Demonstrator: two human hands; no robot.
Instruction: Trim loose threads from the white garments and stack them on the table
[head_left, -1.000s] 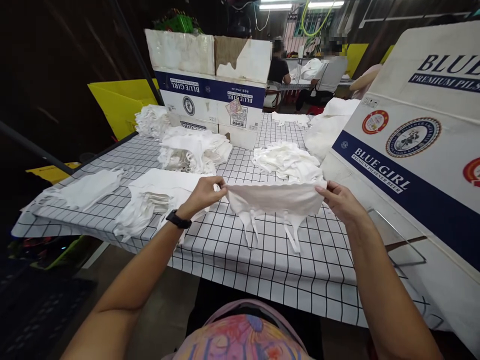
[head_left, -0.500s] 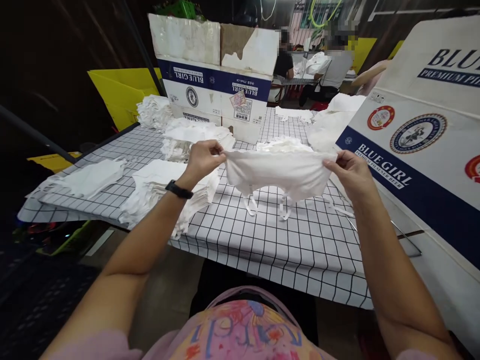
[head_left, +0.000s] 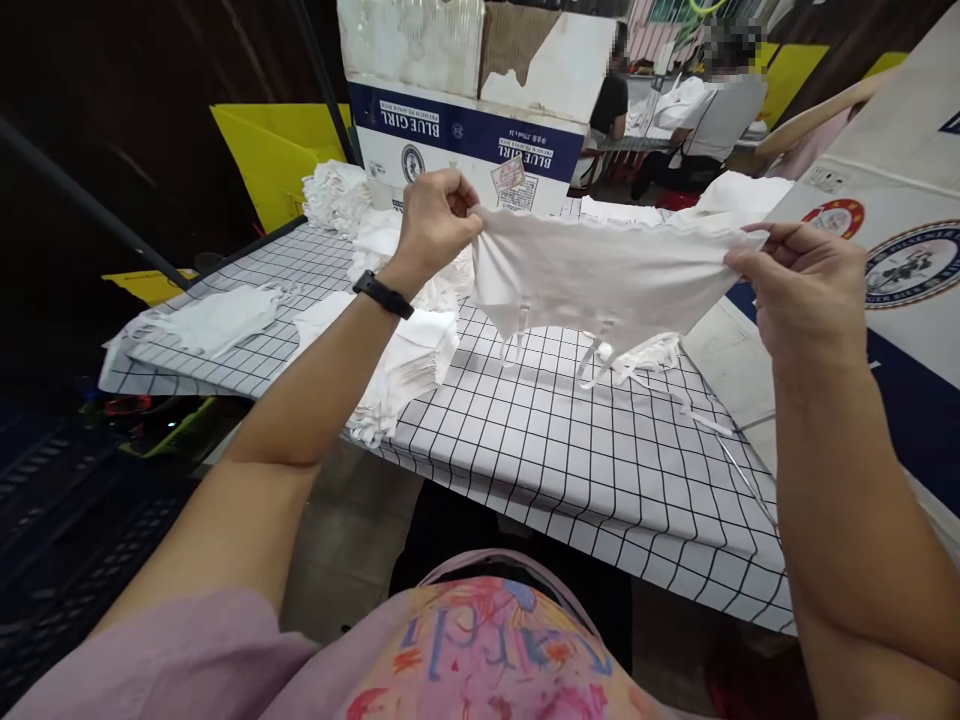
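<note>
I hold a white fabric garment piece [head_left: 600, 275] stretched in the air above the table with the black-grid white cloth [head_left: 570, 430]. My left hand [head_left: 435, 225], with a black watch on the wrist, pinches its left top corner. My right hand [head_left: 806, 285] pinches its right top corner. Thin white straps hang from the piece's lower edge toward the cloth.
Stacks of folded white pieces [head_left: 405, 365] lie at the left, another pile [head_left: 221, 320] further left. A "Blue Girl" carton [head_left: 469, 110] stands behind, a second carton [head_left: 892, 260] at the right. Yellow bin [head_left: 281, 160] at back left. Two people sit at a far table [head_left: 720, 110].
Both hands have lifted the white piece up from near the table and pulled it wider; the view has tilted and shifted left.
</note>
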